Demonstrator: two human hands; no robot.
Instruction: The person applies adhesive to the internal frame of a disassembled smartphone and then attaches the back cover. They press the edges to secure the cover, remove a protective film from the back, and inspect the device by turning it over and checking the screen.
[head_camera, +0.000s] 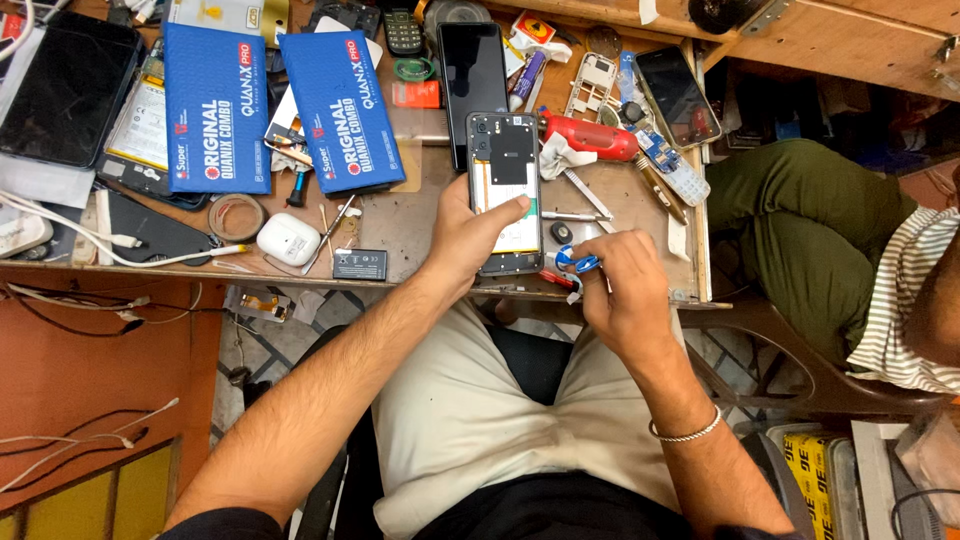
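My left hand (468, 237) grips an opened phone (505, 160) with its back cover off, thumb lying across the exposed battery. The phone stands tilted above the near edge of the wooden workbench (410, 215). My right hand (625, 290) is closed on a small blue and white tool (574, 262) right beside the phone's lower right corner. A silver bracelet (688, 434) circles my right wrist.
Two blue boxes (215, 105) (343, 110) lie at the back left beside a dark tablet (65, 85). A black phone (472, 70), red tool (590, 135), white earbud case (288, 238), cables and small parts crowd the bench. Another person in green trousers (810, 215) sits at right.
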